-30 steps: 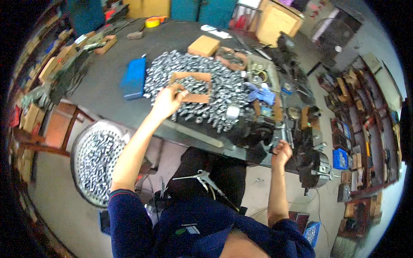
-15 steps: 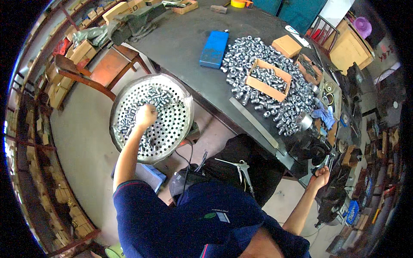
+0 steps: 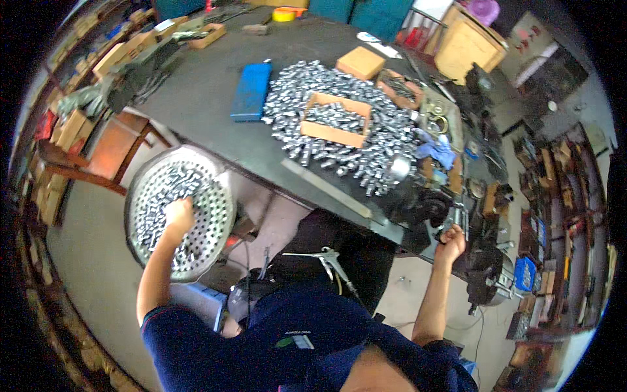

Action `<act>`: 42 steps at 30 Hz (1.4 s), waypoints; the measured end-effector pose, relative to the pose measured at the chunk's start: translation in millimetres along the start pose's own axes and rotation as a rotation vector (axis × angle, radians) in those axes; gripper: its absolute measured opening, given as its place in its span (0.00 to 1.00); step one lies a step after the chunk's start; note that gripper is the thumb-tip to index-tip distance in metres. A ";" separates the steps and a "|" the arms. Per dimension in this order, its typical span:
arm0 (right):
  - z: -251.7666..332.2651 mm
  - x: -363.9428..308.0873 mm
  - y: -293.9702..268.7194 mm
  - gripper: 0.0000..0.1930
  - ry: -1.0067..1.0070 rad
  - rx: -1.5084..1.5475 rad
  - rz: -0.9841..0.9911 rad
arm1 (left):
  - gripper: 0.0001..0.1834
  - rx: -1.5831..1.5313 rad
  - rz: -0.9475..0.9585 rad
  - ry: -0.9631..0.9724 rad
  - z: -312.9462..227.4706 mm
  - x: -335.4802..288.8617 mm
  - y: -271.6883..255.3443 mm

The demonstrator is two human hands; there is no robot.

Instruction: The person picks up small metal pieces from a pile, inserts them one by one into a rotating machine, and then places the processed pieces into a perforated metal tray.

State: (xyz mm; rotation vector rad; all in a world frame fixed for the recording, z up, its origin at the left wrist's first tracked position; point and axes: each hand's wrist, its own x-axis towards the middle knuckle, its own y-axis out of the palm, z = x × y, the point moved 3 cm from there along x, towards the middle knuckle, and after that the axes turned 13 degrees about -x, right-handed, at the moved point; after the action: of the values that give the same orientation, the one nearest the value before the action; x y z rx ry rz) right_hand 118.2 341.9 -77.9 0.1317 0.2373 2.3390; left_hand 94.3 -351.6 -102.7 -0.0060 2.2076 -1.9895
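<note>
Silver perforated tray (image 3: 215,215), blue case (image 3: 251,91)

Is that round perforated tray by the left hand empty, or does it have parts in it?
Partly filled: shiny metal parts cover its left half; the perforated tray is bare elsewhere.

A: What carries the parts?
B: A dark workbench (image 3: 215,85).
A: And directly on it?
B: A heap of small metal parts (image 3: 346,137), a blue case (image 3: 251,91), and cardboard boxes (image 3: 360,63).

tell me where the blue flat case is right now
In the head view, the blue flat case lies on the dark workbench, just left of the pile of small metal parts.
</note>
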 end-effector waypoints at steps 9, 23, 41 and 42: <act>9.1 -4.2 6.2 0.10 0.046 0.029 -0.001 | 0.04 -0.088 -0.178 0.006 8.6 1.4 11.6; 14.4 -8.6 11.2 0.09 0.080 -0.032 -0.046 | 0.12 -1.793 0.251 0.340 -196.5 35.9 -86.9; 22.7 -17.9 17.6 0.07 0.081 -0.039 -0.073 | 0.05 -1.931 0.582 0.634 -384.1 63.7 -96.4; 25.9 -18.9 18.4 0.07 0.075 -0.040 -0.062 | 0.05 -1.920 0.556 0.645 -385.5 65.2 -96.2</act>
State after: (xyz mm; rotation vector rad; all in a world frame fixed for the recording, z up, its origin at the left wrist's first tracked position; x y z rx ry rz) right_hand 123.0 319.2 -49.2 0.0173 0.2285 2.2873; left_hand -30.0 10.8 21.2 0.8800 2.8973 0.8626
